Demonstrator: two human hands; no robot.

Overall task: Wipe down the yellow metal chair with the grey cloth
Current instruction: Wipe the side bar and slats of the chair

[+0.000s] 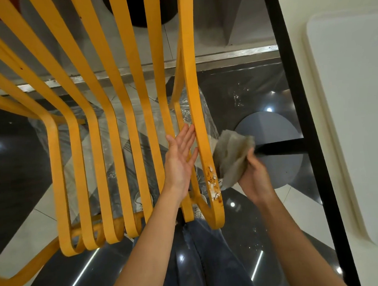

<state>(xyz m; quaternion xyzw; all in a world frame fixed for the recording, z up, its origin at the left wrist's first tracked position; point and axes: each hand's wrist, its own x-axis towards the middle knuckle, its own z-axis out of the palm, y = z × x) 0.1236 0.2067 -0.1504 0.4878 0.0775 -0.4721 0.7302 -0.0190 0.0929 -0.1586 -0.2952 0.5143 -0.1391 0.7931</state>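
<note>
The yellow metal chair (pixel 106 117) fills the left and middle of the view, its flat slats running from the top down to curled ends near me. The rightmost slat has chipped white and rusty spots near its lower end. My left hand (pixel 180 156) lies flat with fingers spread, palm up, against the left side of that slat. My right hand (pixel 255 178) grips the crumpled grey cloth (pixel 231 155) and presses it against the right side of the same slat, just above the chipped patch.
A white table (pixel 345 111) with a black edge runs down the right side. Its round grey base (pixel 281 141) and black post stand on the glossy dark floor right behind the cloth. Clear plastic sheeting lies under the chair. My jeans-clad legs are below.
</note>
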